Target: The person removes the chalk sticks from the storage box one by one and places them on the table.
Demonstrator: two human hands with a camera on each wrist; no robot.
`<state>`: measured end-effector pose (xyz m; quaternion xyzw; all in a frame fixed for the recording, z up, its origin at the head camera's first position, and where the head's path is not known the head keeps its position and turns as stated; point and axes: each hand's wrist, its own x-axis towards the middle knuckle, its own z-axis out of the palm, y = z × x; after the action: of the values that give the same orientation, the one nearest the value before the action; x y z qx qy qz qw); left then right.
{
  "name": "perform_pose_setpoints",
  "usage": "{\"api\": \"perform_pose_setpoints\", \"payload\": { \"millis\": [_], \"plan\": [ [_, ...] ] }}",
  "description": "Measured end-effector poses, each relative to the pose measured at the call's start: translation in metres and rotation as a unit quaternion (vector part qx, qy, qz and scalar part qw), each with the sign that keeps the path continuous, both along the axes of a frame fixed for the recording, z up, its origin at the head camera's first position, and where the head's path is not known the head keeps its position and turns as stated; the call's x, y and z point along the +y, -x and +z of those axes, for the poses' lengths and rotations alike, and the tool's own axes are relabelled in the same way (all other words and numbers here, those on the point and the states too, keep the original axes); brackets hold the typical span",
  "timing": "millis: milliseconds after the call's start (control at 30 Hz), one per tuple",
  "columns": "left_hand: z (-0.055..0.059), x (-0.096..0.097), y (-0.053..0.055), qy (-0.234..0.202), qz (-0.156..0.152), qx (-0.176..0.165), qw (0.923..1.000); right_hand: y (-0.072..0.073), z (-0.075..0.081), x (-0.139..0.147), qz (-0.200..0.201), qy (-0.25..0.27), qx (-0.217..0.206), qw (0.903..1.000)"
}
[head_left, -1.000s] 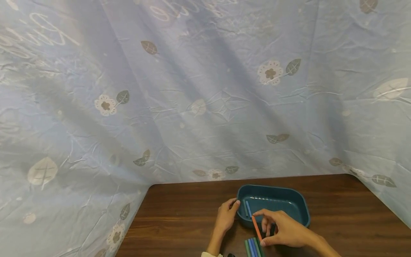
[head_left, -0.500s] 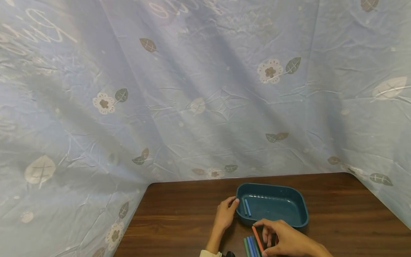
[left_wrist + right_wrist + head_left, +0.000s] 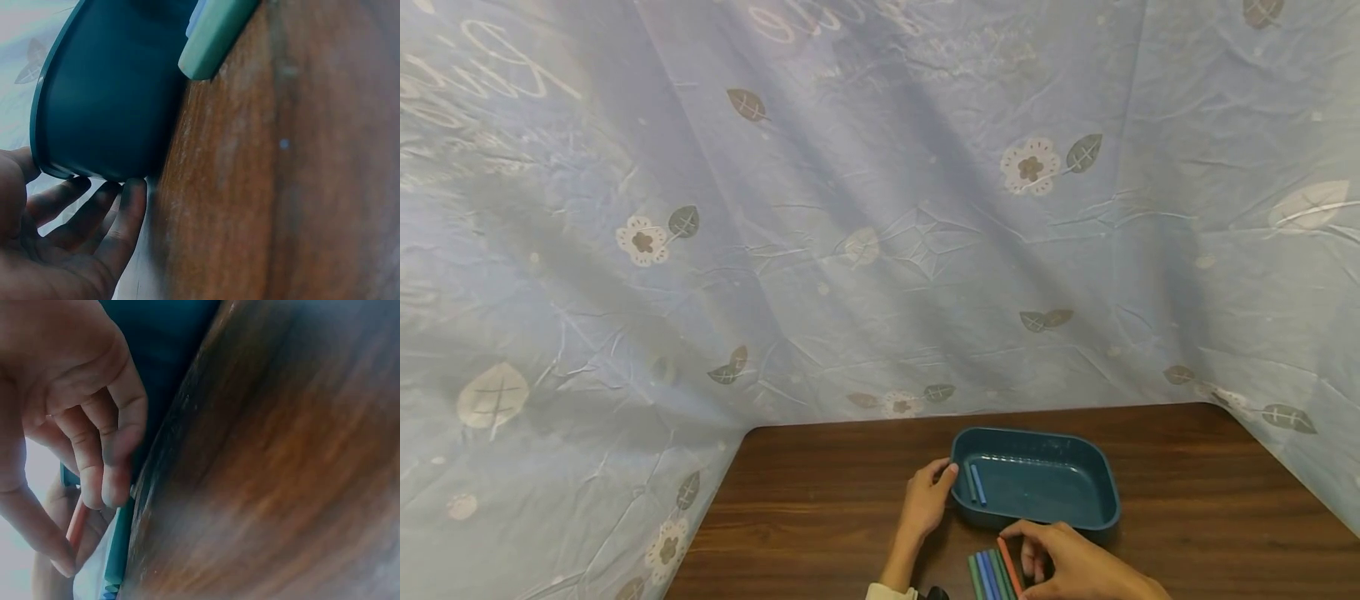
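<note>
A dark teal plastic tray (image 3: 1060, 492) stands on the table, with a green stick (image 3: 971, 483) and a blue stick (image 3: 978, 485) lying side by side at its left end. My left hand (image 3: 925, 497) holds that left end, thumb at the rim and fingertips against the outer wall (image 3: 106, 94). In front of the tray, my right hand (image 3: 1075, 563) pinches an orange stick (image 3: 1010, 567) lengthwise, index finger at the far end and thumb at the near end. The orange stick sits close along the right side of a row of several green and blue sticks (image 3: 987, 575).
The brown wooden table (image 3: 820, 500) extends to both sides of the tray. A pale patterned cloth (image 3: 865, 317) hangs behind and beside it. The near ends of the stick row run out of the head view's bottom edge.
My right hand has moved down toward me with the orange stick, from over the tray's front rim to beside the row of sticks. My left hand keeps its place on the tray.
</note>
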<state>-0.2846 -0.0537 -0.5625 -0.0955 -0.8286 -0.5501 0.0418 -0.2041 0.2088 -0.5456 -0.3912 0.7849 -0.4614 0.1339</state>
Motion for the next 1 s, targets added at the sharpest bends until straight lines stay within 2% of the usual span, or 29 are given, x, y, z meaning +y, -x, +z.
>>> {"api": "perform_pose_setpoints", "payload": {
  "millis": [233,400,1000],
  "plan": [
    [-0.0002,0.0002,-0.0008,0.004,0.0,0.002,1.0,-0.0006,-0.0014,-0.0022,-0.012,-0.021,-0.033,0.9992],
    [0.0002,0.0005,-0.0005,0.012,0.002,0.003,0.9999,-0.002,-0.002,-0.0017,-0.032,-0.039,-0.031,0.9983],
    [0.0012,0.0002,-0.0011,0.016,0.004,0.005,0.9999,0.0,-0.0041,-0.0063,-0.059,-0.074,-0.033,0.995]
  ]
}}
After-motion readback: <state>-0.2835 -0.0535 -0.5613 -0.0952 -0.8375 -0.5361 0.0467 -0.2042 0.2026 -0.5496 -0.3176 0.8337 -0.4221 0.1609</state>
